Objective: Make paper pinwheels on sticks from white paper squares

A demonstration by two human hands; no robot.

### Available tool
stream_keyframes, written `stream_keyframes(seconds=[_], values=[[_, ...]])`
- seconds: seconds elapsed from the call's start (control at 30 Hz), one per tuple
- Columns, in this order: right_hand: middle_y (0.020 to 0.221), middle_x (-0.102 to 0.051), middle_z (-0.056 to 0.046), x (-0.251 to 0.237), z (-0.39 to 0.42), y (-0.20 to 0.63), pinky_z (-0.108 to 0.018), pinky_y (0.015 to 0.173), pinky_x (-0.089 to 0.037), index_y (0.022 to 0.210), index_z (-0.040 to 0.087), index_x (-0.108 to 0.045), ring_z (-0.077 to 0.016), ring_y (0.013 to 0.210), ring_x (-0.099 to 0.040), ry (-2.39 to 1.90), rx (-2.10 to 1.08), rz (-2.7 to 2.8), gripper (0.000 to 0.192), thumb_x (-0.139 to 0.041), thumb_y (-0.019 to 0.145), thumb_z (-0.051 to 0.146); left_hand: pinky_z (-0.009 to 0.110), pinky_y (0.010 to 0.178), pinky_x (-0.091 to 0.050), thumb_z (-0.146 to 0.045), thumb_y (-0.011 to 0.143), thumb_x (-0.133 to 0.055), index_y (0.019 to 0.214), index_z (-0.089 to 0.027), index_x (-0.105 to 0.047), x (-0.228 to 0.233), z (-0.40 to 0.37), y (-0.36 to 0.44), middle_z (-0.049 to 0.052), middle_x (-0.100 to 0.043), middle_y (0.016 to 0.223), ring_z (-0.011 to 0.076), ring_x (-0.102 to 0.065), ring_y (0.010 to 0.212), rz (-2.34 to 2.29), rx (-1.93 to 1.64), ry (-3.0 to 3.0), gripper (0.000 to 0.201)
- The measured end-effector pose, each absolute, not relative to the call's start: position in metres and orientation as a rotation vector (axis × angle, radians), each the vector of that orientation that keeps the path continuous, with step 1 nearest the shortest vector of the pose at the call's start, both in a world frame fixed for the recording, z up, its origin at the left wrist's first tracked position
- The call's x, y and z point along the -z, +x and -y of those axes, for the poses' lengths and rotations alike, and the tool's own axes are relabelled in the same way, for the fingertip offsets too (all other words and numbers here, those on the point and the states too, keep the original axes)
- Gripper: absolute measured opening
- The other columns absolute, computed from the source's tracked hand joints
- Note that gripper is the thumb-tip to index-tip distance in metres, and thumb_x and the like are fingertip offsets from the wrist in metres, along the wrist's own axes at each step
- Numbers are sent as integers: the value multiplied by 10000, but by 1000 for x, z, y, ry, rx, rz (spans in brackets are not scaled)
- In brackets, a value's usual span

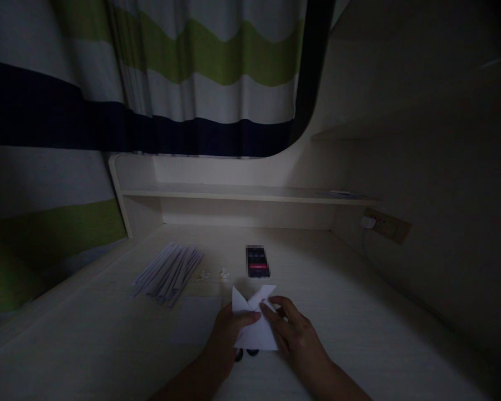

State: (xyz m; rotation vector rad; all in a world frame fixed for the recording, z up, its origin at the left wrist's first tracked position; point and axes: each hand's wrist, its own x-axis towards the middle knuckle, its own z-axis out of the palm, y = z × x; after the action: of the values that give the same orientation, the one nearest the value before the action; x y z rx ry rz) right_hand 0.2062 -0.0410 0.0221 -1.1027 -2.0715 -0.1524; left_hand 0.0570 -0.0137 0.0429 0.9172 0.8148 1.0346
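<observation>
A folded white paper [254, 317] lies on the pale wooden desk [108, 340], with two pointed flaps sticking up at its far edge. My left hand [229, 334] presses on the paper's left side, thumb across the middle fold. My right hand [292, 328] holds the right side, fingertips pinching a flap near the centre. Two small dark objects [246, 352] peek out under the paper's near edge.
A phone [258, 261] with a lit screen lies beyond the paper. A bundle of thin rolled paper sticks [169, 271] rests to the left, with tiny pale bits [212, 274] beside it. A shelf [250, 193] spans the back, a wall socket [386, 224] sits right, and a striped curtain [192, 72] hangs above.
</observation>
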Motion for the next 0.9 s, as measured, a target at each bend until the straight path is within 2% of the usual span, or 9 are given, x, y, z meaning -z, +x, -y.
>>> stream_keyframes(seconds=[0.2,0.4,0.6,0.77,0.9], values=[[1039,-493,-132,-25,42,205,-324,650,-520,1172,215,-474,-181,795,-560,-1101,128,2077,385,-364,819,106,269,550,-419,-180,543,-650,771,-103,-618,-42,12,56,57,-641,641,188,-581,588,-864,-1018,924,243],[1026,-529,-114,-28,43,207,-313,639,-515,1175,229,-476,-171,754,-565,-1082,177,2067,391,-388,811,117,279,584,-418,-215,552,-656,774,-118,-628,-41,14,55,57,-649,677,196,-588,624,-805,-1030,947,244],[1025,-522,-129,-29,44,206,-319,631,-514,1143,197,-509,-180,766,-557,-1090,215,2082,372,-400,801,100,287,597,-427,-166,546,-648,772,-105,-620,-44,14,56,60,-649,661,197,-591,622,-761,-1061,922,236],[993,-527,-115,-29,43,205,-312,588,-514,1137,223,-511,-174,741,-552,-1099,223,2071,378,-391,800,101,273,568,-424,-167,552,-645,752,-106,-623,-45,15,55,57,-647,651,188,-591,601,-782,-1055,945,210],[1009,-524,-118,-29,43,206,-322,613,-515,1144,227,-506,-181,765,-552,-1095,229,2084,386,-395,798,98,267,540,-423,-163,537,-647,742,-113,-626,-44,14,56,52,-648,648,185,-591,582,-821,-1059,933,212]])
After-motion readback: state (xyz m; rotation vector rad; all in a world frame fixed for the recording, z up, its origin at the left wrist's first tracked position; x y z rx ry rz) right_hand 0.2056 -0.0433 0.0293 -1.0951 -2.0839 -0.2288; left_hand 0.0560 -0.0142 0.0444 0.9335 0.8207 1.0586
